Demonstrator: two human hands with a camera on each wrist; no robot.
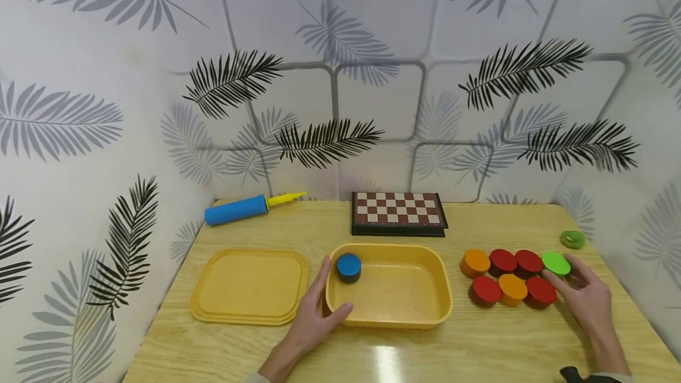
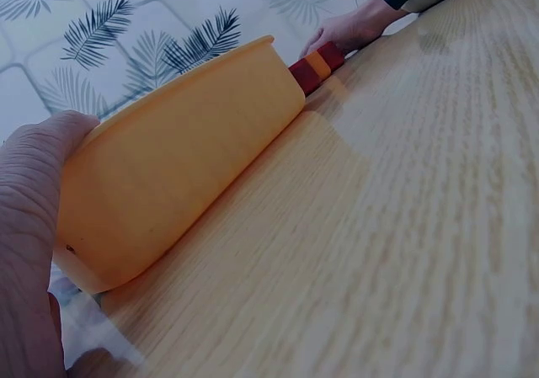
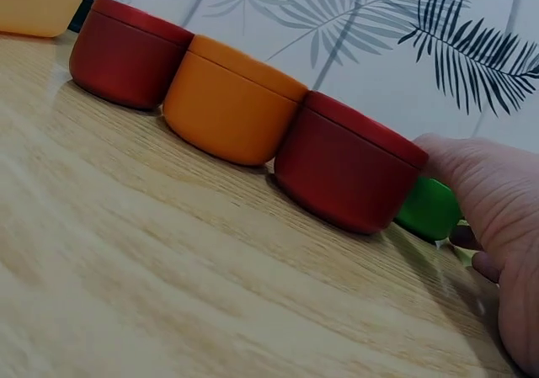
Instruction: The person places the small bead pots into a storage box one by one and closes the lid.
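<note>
My left hand [image 1: 315,312] holds a yellow plastic tub [image 1: 393,323] at its left end, thumb over the near rim and fingers along the side. Inside the tub, near its far left corner, stands a round blue-topped tin [image 1: 349,266]. At the right, my right hand [image 1: 587,294] grips a light green round tin [image 1: 555,263] between thumb and fingers. This tin stands at the right end of two rows of lidded tins, among them a red tin [image 1: 540,292] and an orange tin [image 1: 512,288]. In the right wrist view, the red tin [image 3: 349,163] partly hides the green one.
A flat yellow lid [image 1: 250,285] lies left of the tub. Behind are a blue hand pump [image 1: 236,210] with a yellow nozzle and a checkered board box [image 1: 398,211]. A small green round thing [image 1: 572,239] lies near the table's right edge. A patterned wall backs the table.
</note>
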